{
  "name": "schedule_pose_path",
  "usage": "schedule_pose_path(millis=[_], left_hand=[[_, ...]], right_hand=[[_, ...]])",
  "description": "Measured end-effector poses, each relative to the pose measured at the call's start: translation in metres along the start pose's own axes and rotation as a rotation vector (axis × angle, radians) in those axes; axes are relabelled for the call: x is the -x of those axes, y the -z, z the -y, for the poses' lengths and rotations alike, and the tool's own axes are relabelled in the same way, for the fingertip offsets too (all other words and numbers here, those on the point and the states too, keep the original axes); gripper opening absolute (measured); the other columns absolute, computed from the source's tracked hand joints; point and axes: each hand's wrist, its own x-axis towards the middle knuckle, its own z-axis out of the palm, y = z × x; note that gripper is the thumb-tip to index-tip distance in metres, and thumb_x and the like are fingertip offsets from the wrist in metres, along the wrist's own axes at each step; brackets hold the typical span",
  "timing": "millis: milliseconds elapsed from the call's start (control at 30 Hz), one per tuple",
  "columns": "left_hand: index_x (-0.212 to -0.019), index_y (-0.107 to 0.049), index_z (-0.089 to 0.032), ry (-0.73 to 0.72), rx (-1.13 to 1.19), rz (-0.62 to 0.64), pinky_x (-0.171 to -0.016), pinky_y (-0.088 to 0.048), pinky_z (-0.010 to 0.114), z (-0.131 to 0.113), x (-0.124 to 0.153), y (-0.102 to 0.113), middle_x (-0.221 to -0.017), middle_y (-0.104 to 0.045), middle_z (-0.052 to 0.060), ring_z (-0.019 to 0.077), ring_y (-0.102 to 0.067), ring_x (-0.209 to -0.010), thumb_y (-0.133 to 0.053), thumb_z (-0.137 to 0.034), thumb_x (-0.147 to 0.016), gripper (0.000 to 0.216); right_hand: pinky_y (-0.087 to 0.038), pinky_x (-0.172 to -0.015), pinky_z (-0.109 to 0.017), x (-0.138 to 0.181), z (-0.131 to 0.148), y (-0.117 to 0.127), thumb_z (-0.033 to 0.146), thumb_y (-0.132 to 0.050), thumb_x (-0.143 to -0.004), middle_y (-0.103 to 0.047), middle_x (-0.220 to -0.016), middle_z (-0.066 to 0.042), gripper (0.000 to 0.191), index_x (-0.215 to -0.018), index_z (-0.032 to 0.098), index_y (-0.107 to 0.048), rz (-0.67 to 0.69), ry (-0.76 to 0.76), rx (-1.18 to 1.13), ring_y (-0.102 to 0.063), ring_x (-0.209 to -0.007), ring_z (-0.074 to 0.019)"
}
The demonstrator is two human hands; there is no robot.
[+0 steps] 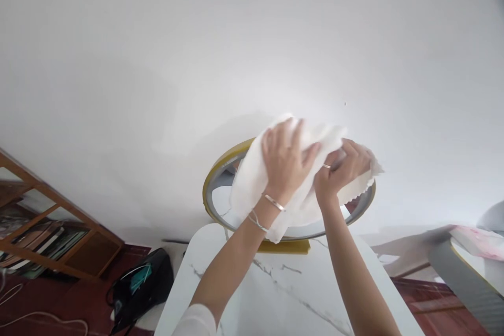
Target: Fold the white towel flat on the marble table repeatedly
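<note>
A round mirror [220, 198] with a gold and grey rim stands on a white marbled tabletop [283, 294] against the wall. Its gold base [287, 247] shows below. A crumpled white paper towel [250, 184] with a jagged right edge covers much of the glass. My left hand [284, 160] lies on the towel with its fingers spread, slightly blurred, pressing it toward the mirror. To its right, my right hand [344, 168] has its fingers curled into the towel near the mirror's upper right rim; the fingertips are partly hidden.
Behind the mirror rises a plain white wall [157, 63]. A wooden shelf with glass panes [63, 215] stands at left, above a black bag [144, 283] on the red floor. Pink-and-white packaging [478, 241] lies on a grey-sided piece of furniture [464, 283] at right.
</note>
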Motion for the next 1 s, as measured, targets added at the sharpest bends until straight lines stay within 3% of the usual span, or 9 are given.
schedule_pose_path(millis=[133,233,300,400,533,667,800,900,1000], left_hand=[[-0.118,-0.057,-0.019,0.279,-0.034,-0.082,-0.103,-0.034,0.043,0.055,0.021,0.031,-0.125,-0.058,0.011,0.0257,-0.049,-0.119,-0.049,-0.049,-0.089,0.042],[-0.112,-0.06,-0.019,0.443,-0.042,-0.143,-0.094,-0.041,0.039,0.092,0.049,0.044,-0.112,-0.064,0.011,0.0239,-0.056,-0.107,-0.043,-0.043,-0.093,0.035],[-0.112,-0.06,-0.018,0.501,-0.027,-0.195,-0.091,-0.044,0.038,0.108,0.068,0.046,-0.108,-0.066,0.011,0.0224,-0.058,-0.103,-0.041,-0.04,-0.094,0.034],[-0.116,-0.058,-0.019,0.518,-0.002,-0.264,-0.093,-0.044,0.036,0.115,0.086,0.043,-0.113,-0.064,0.011,0.0204,-0.057,-0.108,-0.041,-0.036,-0.095,0.033],[-0.118,-0.059,-0.019,0.437,-0.008,-0.353,-0.096,-0.044,0.034,0.105,0.084,0.031,-0.115,-0.064,0.011,0.0184,-0.057,-0.112,-0.041,-0.032,-0.096,0.032],[-0.115,-0.063,-0.02,0.232,-0.043,-0.368,-0.105,-0.036,0.042,0.083,0.064,0.014,-0.116,-0.066,0.01,0.0201,-0.054,-0.118,-0.044,-0.027,-0.095,0.029],[-0.111,-0.065,-0.024,0.039,-0.01,-0.261,-0.111,-0.026,0.047,0.047,0.04,-0.004,-0.117,-0.067,0.007,0.0216,-0.049,-0.126,-0.046,-0.026,-0.094,0.026],[-0.112,-0.063,-0.027,-0.073,0.058,-0.131,-0.114,-0.022,0.046,0.014,0.024,-0.015,-0.125,-0.063,0.004,0.0195,-0.043,-0.132,-0.044,-0.024,-0.094,0.026],[-0.108,-0.06,-0.028,-0.111,0.118,-0.014,-0.116,-0.02,0.046,-0.016,0.013,-0.025,-0.136,-0.054,0.002,0.0178,-0.036,-0.136,-0.039,-0.025,-0.096,0.024]], right_hand=[[-0.037,-0.1,-0.049,-0.005,0.048,-0.017,0.02,-0.043,-0.09,-0.066,-0.102,-0.006,0.019,-0.1,0.021,-0.059,0.272,0.215,-0.122,-0.057,-0.108,-0.0231],[-0.046,-0.094,-0.038,0.002,0.079,-0.025,0.014,-0.041,-0.09,-0.065,-0.115,-0.007,0.027,-0.108,0.021,-0.058,0.514,0.471,-0.207,-0.052,-0.119,-0.0223],[-0.051,-0.087,-0.031,0.008,0.091,-0.028,0.013,-0.038,-0.091,-0.059,-0.128,-0.007,0.031,-0.116,0.022,-0.056,0.621,0.622,-0.228,-0.048,-0.125,-0.0214],[-0.052,-0.086,-0.029,0.015,0.093,-0.027,0.02,-0.039,-0.095,-0.046,-0.143,-0.007,0.035,-0.128,0.021,-0.049,0.665,0.721,-0.236,-0.037,-0.135,-0.0231],[-0.053,-0.087,-0.028,0.018,0.073,-0.026,0.019,-0.044,-0.094,-0.04,-0.147,-0.006,0.044,-0.137,0.022,-0.042,0.639,0.67,-0.279,-0.026,-0.141,-0.0235],[-0.045,-0.102,-0.04,0.014,0.042,-0.021,0.017,-0.049,-0.091,-0.053,-0.137,-0.005,0.036,-0.127,0.025,-0.052,0.525,0.558,-0.344,-0.032,-0.138,-0.0228],[-0.034,-0.109,-0.055,-0.001,0.01,-0.009,0.018,-0.047,-0.091,-0.064,-0.119,-0.006,0.019,-0.106,0.021,-0.059,0.313,0.457,-0.206,-0.048,-0.127,-0.0234],[-0.033,-0.108,-0.056,-0.015,-0.019,0.001,0.017,-0.043,-0.092,-0.068,-0.105,-0.007,0.014,-0.097,0.021,-0.056,0.165,0.371,-0.148,-0.056,-0.117,-0.0216],[-0.037,-0.104,-0.053,-0.021,-0.049,0.008,0.02,-0.037,-0.092,-0.067,-0.1,-0.007,0.015,-0.096,0.022,-0.052,0.165,0.279,-0.089,-0.06,-0.109,-0.0205]])
